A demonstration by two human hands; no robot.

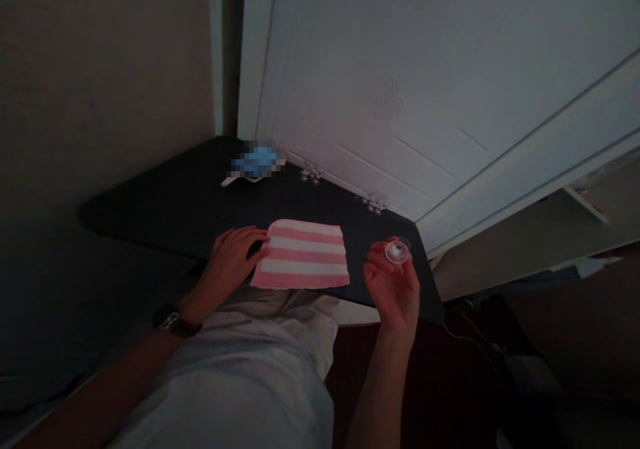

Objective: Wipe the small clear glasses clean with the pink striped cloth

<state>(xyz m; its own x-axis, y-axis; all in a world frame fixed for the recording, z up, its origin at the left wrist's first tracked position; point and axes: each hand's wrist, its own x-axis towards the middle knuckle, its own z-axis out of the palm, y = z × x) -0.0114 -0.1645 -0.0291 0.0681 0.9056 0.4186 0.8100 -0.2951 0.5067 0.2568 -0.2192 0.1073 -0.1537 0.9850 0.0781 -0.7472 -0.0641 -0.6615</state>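
Note:
A pink-and-white striped cloth [305,254] lies flat near the front edge of the dark table. My left hand [233,256] rests at its left side, fingers stretched out and thumb apart, with the tips touching the cloth's edge. To the right of the cloth, my right hand [393,279] is raised palm up, its fingers curled around a small clear round piece that looks like a suction cup [397,251]. Two groups of similar clear round pieces stand at the back of the table, one group [311,172] left of the other group [375,202].
The black tabletop [165,202] runs against a white panel [425,102] with embossed hearts. A blurred blue item with white edges [257,161] sits at the back left. Shelving [525,242] stands to the right, with a thin cable [470,339] below it.

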